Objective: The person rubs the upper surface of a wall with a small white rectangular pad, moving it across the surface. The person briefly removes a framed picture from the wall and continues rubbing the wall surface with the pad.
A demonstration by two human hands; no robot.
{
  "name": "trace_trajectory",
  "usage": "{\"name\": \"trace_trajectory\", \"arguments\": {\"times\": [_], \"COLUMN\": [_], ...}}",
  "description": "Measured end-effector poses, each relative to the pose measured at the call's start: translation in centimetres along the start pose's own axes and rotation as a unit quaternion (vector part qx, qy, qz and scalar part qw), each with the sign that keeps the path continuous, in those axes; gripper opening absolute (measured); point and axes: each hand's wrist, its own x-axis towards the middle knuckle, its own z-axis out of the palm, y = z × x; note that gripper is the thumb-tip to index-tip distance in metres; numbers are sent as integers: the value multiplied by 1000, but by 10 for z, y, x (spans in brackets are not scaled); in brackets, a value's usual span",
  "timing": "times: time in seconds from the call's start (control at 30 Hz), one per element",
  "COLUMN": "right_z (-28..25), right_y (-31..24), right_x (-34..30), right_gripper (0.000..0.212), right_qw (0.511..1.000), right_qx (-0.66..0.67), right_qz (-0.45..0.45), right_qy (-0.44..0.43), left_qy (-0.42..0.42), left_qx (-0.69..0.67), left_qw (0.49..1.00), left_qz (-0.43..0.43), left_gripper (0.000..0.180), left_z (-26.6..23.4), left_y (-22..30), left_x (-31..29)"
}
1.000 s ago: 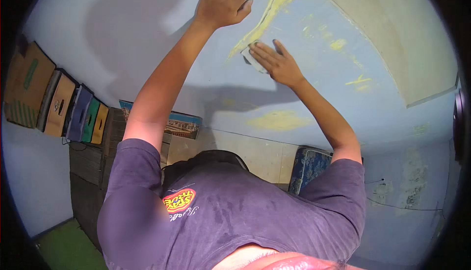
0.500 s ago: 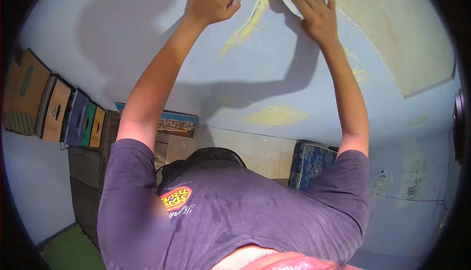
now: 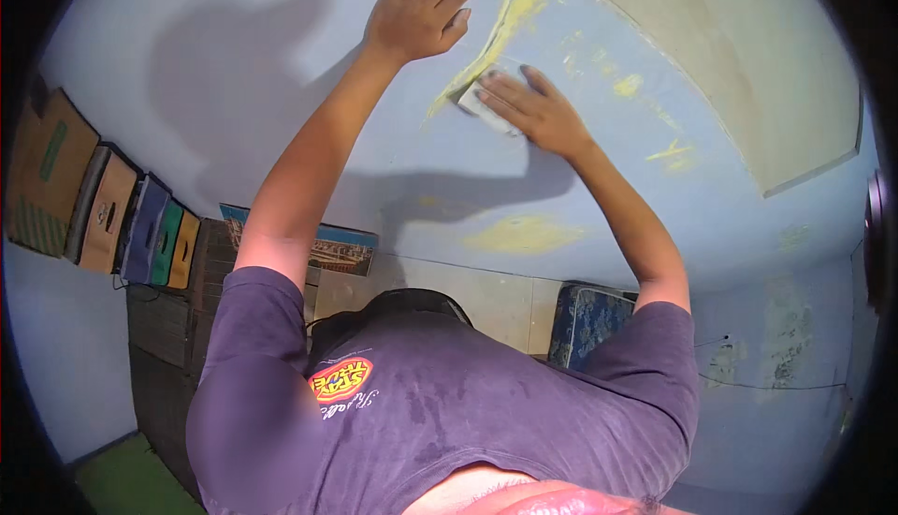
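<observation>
My left hand (image 3: pixel 416 14) lies flat on the pale blue wall (image 3: pixel 374 131), fingers spread and nothing in it. To its lower right, my right hand (image 3: pixel 538 117) presses a pale piece of sandpaper (image 3: pixel 485 106) against the wall, fingers laid over it; its edges are slightly blurred. The sandpaper is at the lower part of a long yellow filler streak (image 3: pixel 517 14) with a ridge along it. Fainter yellow patches (image 3: pixel 627 85) mark the wall to the right, and a wider yellow patch (image 3: pixel 524 234) sits lower down.
A pale board (image 3: pixel 748 75) is on the wall at upper right. Box files (image 3: pixel 140 225) and a cardboard box (image 3: pixel 51 174) stand at left. Below are a picture panel (image 3: pixel 341 250), a dark blue patterned cushion-like item (image 3: pixel 587 323) and green flooring (image 3: pixel 136 478).
My right hand has slid the sandpaper down and to the left along the streak, uncovering its upper end. My left hand has shifted only slightly to the right.
</observation>
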Motion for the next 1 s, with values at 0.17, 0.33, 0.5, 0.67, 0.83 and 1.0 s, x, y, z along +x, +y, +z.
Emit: {"name": "trace_trajectory", "arguments": {"times": [0.17, 0.33, 0.5, 0.67, 0.83, 1.0], "right_z": [-58, -41, 27, 67, 29, -19], "right_y": [51, 60, 1, -39, -8, 31], "right_x": [21, 27, -2, -21, -11, -1], "right_gripper": [70, 78, 81, 66, 62, 60], "right_qw": [982, 962, 992, 997, 993, 972], "right_qx": [-54, -119, -20, -63, -119, -193], "right_qz": [117, 183, 117, 17, 10, 107], "right_qy": [141, 165, 34, -41, -9, 78], "left_qy": [5, 5, 31, 11, 33, 12], "left_qx": [12, 6, 6, 4, 10, 15], "left_qw": [1000, 1000, 999, 1000, 999, 1000], "left_qz": [1, 3, 6, 2, 8, 5], "left_gripper": [63, 62, 60, 61, 61, 61], "left_z": [-1, 0, 3, 1, 2, -1], "left_y": [0, 0, 2, 2, -3, 0], "left_x": [1, -2, -1, -3, -3, 0]}}
